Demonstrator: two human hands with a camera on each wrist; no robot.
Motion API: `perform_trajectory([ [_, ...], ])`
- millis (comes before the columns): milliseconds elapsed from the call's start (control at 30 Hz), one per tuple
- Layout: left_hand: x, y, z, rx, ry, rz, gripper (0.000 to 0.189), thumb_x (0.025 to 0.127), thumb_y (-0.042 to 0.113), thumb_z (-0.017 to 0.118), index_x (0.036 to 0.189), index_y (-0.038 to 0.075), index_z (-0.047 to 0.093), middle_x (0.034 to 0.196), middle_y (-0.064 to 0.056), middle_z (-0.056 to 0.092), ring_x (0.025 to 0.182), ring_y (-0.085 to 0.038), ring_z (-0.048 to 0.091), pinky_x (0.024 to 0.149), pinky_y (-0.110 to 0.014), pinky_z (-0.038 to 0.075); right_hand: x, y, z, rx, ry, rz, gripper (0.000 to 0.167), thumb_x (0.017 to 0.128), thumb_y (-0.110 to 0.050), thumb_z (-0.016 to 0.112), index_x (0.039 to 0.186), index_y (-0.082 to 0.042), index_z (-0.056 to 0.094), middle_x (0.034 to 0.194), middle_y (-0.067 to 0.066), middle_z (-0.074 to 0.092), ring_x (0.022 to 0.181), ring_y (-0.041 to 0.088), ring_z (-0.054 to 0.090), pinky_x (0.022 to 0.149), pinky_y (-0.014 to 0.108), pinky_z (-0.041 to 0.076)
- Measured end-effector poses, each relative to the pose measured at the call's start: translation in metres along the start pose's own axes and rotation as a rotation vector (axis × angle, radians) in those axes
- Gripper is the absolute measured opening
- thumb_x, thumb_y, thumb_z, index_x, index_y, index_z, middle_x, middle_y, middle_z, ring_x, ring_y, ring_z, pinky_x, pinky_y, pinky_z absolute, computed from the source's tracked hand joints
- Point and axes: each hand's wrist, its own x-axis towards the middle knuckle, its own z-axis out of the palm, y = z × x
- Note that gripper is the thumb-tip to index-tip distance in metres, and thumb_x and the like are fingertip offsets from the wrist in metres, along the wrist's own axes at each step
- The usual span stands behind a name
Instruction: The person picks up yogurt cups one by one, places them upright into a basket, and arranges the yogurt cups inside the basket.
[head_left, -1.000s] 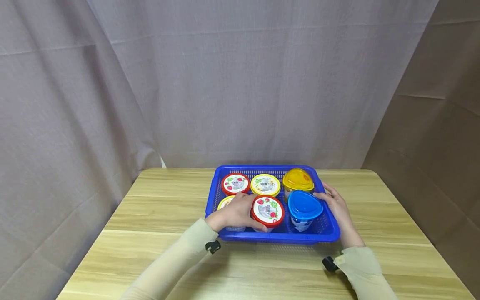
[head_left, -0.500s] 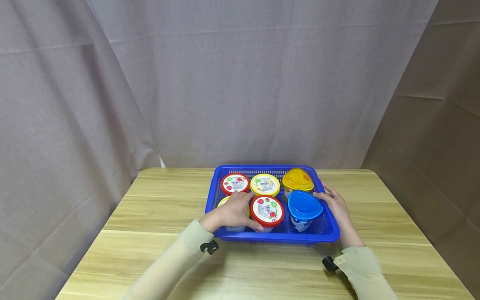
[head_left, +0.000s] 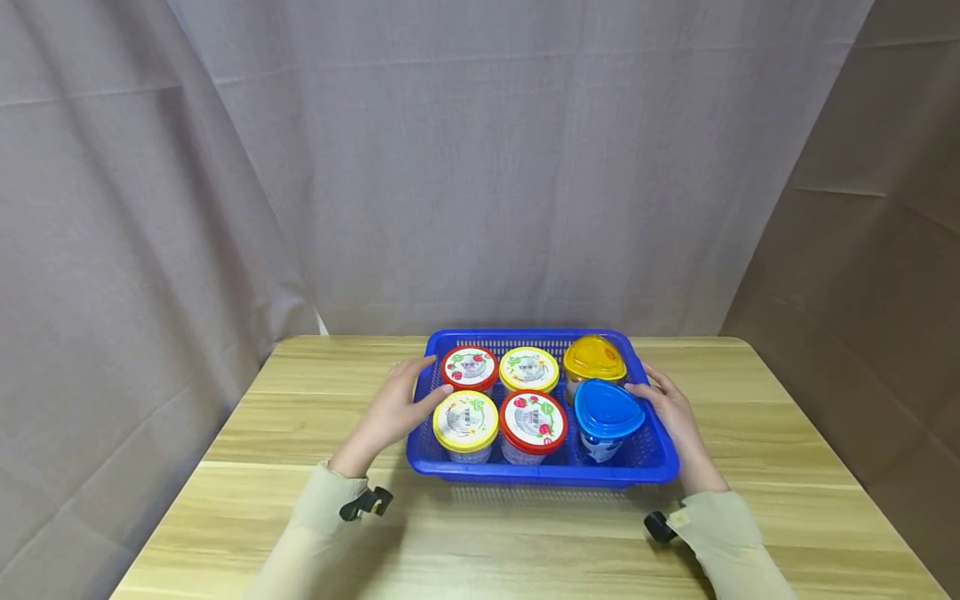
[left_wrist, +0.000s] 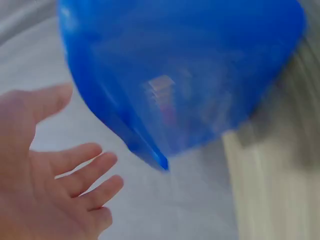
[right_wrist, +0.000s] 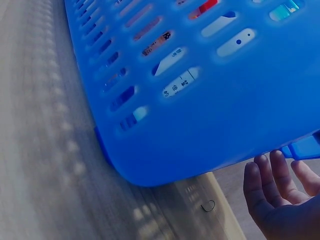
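A blue plastic basket [head_left: 551, 476] stands on the table, holding round tubs with red or yellow rims and two cups with rounded-triangular lids. In its front row are a yellow-rimmed tub [head_left: 466, 422], a red-rimmed tub [head_left: 533, 421] and a blue-lidded cup [head_left: 609, 412]. Behind them sit a red-rimmed tub [head_left: 469, 367], a yellow-rimmed tub [head_left: 529, 368] and a yellow-lidded cup [head_left: 595, 360]. My left hand [head_left: 386, 414] is at the basket's left rim, fingers spread, holding nothing; the left wrist view is blurred. My right hand [head_left: 678, 421] grips the right rim, thumb over it.
The wooden table [head_left: 300, 417] extends to both sides of the basket and in front of it. A grey curtain [head_left: 480, 167] hangs just behind the table's back edge, and a brown cloth [head_left: 885, 250] hangs on the right.
My left hand has let go of the red-rimmed tub in the front row and moved left to the basket's left rim. The right hand has stayed at the right rim.
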Motion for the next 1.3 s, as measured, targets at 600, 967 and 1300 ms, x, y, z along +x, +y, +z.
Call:
perform_trajectory([
  [600,-0.014,-0.04,0.024,-0.095,0.153,-0.153,0.055,0.099,0.025,0.064,0.145,-0.002,0.05,0.143,-0.023,0.053,0.136,-0.042,0.044,0.113,-0.056,0.033,-0.002,-0.002,0.001,0.019,-0.001,0.015,0.079,0.099,-0.047,0.06,0.163,-0.025,0.018,0.16,0.018,0.03,0.14,0.038,0.036,0.116,0.053,0.032],
  [967,-0.015,-0.043,0.029,-0.154,0.19,-0.174,0.053,0.098,0.02,0.066,0.144,0.0,0.052,0.143,-0.022,0.055,0.136,-0.04,0.046,0.114,-0.054,0.034,0.001,-0.001,0.002,0.006,0.005,0.014,0.078,0.1,-0.044,0.059,0.163,-0.024,0.018,0.16,0.018,0.031,0.139,0.037,0.037,0.116,0.051,0.032],
  [1300,-0.015,-0.044,0.032,-0.181,0.198,-0.174,0.053,0.097,0.021,0.066,0.143,-0.001,0.053,0.142,-0.022,0.055,0.135,-0.04,0.047,0.113,-0.054,0.035,0.0,-0.001,-0.001,-0.009,-0.004,0.017,0.079,0.1,-0.045,0.058,0.163,-0.023,0.015,0.163,0.021,0.023,0.145,0.043,0.03,0.116,0.057,0.028],
])
